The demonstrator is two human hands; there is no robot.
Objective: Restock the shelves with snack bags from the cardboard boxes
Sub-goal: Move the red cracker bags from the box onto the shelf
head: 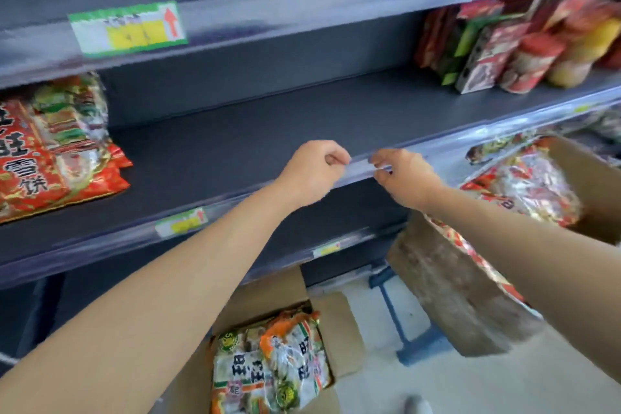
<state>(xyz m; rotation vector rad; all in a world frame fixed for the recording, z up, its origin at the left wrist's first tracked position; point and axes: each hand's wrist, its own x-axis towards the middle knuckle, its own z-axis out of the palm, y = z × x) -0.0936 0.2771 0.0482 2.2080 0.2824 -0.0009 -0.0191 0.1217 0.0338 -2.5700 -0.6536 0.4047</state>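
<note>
Both my hands are at the front edge of the dark middle shelf [268, 124]. My left hand [311, 171] and my right hand [401, 175] each pinch the clear plastic price strip [361, 166] on that edge, a short gap between them. Red snack bags [50, 148] lie at the shelf's left end. An open cardboard box [336, 326] on the floor holds white and orange snack bags [272, 363]. A second cardboard box [447, 282] at the right holds red snack bags [534, 188].
Boxed and bagged goods [517, 40] stand at the right end of the middle shelf. A green and yellow price label [127, 28] sits on the upper shelf edge. A blue cart frame [403, 329] stands on the floor between the boxes.
</note>
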